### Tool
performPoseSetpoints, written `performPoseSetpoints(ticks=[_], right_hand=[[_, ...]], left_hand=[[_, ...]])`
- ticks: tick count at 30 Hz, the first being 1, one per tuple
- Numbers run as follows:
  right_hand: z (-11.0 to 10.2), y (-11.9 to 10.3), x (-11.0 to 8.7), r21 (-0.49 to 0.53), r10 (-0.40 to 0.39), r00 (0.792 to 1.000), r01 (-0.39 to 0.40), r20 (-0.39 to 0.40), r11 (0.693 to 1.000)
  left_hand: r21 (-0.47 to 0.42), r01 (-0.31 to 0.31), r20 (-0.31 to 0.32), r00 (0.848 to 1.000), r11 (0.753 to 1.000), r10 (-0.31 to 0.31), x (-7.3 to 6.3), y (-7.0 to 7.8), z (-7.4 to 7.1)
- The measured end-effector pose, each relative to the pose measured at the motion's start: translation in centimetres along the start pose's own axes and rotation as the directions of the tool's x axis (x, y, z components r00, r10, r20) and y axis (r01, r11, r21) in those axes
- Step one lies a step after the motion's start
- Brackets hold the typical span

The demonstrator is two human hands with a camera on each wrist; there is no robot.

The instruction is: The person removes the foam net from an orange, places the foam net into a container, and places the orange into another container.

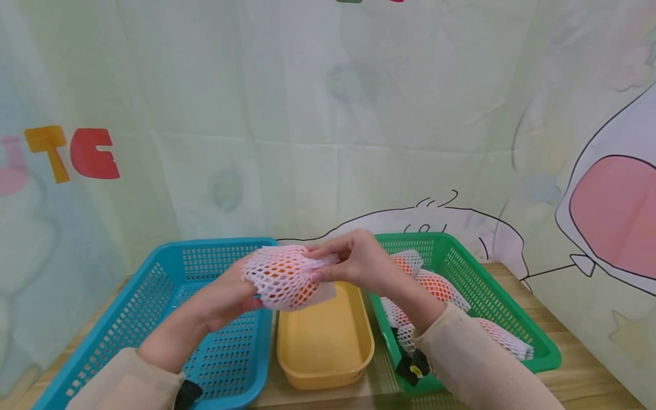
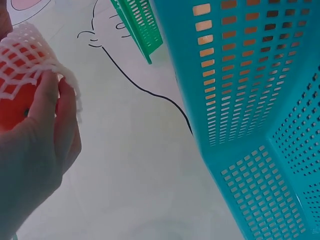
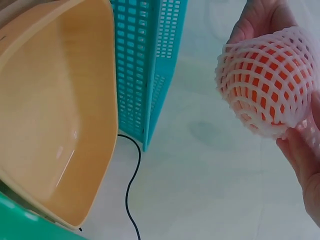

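Observation:
Over the yellow tub, both hands hold one orange (image 2: 16, 111) in a white foam net (image 1: 287, 276). My left hand (image 1: 228, 293) grips the fruit from the left, and in the left wrist view its fingers (image 2: 46, 97) reach under the net's edge. Bare orange skin with a dark stem spot shows there. My right hand (image 1: 359, 262) pinches the gathered end of the net between thumb and fingers. In the right wrist view, the mesh is stretched round the fruit's rounded side.
A blue basket (image 1: 169, 253) stands at left, the yellow tub (image 1: 325, 341) in the middle, and a green basket (image 1: 504, 302) at right. Several netted oranges (image 1: 435, 285) lie in the green one. A printed cloth (image 1: 307, 114) hangs behind the wooden table (image 1: 579, 353).

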State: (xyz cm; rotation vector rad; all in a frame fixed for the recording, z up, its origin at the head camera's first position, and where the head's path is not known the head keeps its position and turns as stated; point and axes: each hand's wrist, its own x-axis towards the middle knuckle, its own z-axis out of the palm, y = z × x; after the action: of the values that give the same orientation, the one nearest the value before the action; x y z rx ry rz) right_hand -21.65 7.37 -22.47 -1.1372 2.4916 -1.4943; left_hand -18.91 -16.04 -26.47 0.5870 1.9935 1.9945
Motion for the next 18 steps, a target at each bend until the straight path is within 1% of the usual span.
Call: performPoseSetpoints(ticks=[5, 7, 11, 16, 18], right_hand=[[-0.1, 0.5, 0.1, 0.017, 0.027, 0.999, -0.026, -0.036, 1.0], [-0.3, 0.8, 0.1, 0.021, 0.048, 0.998, -0.047, -0.051, 0.999], [-0.6, 1.5, 0.1, 0.046, 0.1, 0.992, -0.096, -0.079, 0.994], [-0.6, 1.8, 0.3, 0.087, 0.152, 0.985, -0.145, -0.079, 0.986], [-0.6, 1.9, 0.3, 0.093, 0.158, 0.985, -0.151, -0.072, 0.984]], left_hand=[[0.006, 0.027, -0.022, 0.999, 1.0, -0.027, -0.2, 0.0, -0.5], [-0.004, 0.045, -0.039, 0.998, 0.999, -0.045, -0.4, 0.0, -0.7], [-0.029, 0.054, -0.064, 0.996, 0.998, -0.056, -0.7, 0.1, -1.4], [-0.054, 0.071, -0.088, 0.993, 0.996, -0.076, -0.8, 0.2, -2.1], [-0.053, 0.08, -0.098, 0.992, 0.995, -0.085, -0.8, 0.2, -2.3]])
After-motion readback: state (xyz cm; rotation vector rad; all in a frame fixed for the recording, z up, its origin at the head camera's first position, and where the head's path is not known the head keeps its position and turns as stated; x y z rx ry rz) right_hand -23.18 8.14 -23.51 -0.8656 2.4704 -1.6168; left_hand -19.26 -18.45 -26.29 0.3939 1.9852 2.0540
